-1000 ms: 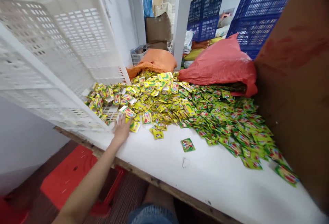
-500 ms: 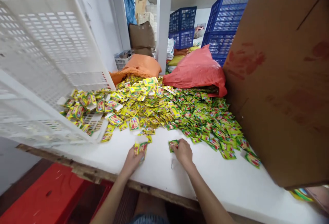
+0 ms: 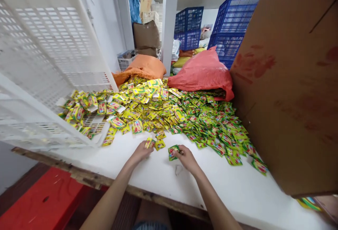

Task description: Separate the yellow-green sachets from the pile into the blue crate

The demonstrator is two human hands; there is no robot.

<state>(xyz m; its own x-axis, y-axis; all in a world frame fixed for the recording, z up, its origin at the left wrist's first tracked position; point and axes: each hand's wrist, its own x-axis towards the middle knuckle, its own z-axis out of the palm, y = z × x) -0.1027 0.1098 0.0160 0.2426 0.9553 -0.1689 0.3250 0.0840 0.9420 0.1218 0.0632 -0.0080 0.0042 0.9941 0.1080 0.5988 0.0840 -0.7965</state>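
A big heap of small yellow and green sachets covers the back of a white table. My left hand rests at the heap's front edge with a yellow sachet pinched in its fingertips; another loose sachet lies just right of it. Close beside it, my right hand grips a green sachet just above the tabletop. Both forearms reach in from the bottom of the view.
A white plastic crate tilts on its side at the left, sachets spilling from it. A large cardboard box stands at the right. Red and orange bags lie behind the heap; blue crates stack further back. A red stool sits below the table edge.
My left hand went from the crate's mouth toward the table's front, holding a sachet. My right hand came into view and picked up the lone green sachet. The view shifted right.
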